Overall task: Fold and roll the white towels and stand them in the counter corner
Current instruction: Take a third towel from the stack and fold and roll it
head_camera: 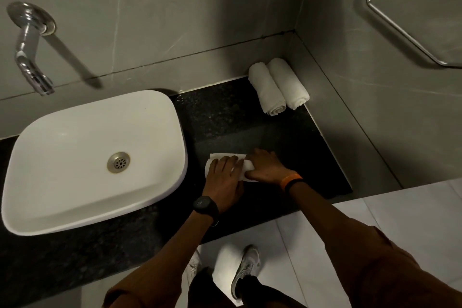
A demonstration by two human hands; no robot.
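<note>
A small folded white towel point(246, 166) lies on the black counter point(312, 157) to the right of the basin. My left hand point(225, 177) presses flat on its left part. My right hand point(266, 166) curls around its right end, where the cloth looks partly rolled. Most of the towel is hidden under both hands. Two rolled white towels point(278, 85) stand side by side in the far right counter corner, leaning against the wall.
A white basin point(95, 157) fills the counter's left side, with a chrome tap point(27, 50) on the wall above it. Grey walls close the back and right. A chrome rail point(405, 35) hangs upper right. My shoes point(246, 270) stand on the white tiled floor below.
</note>
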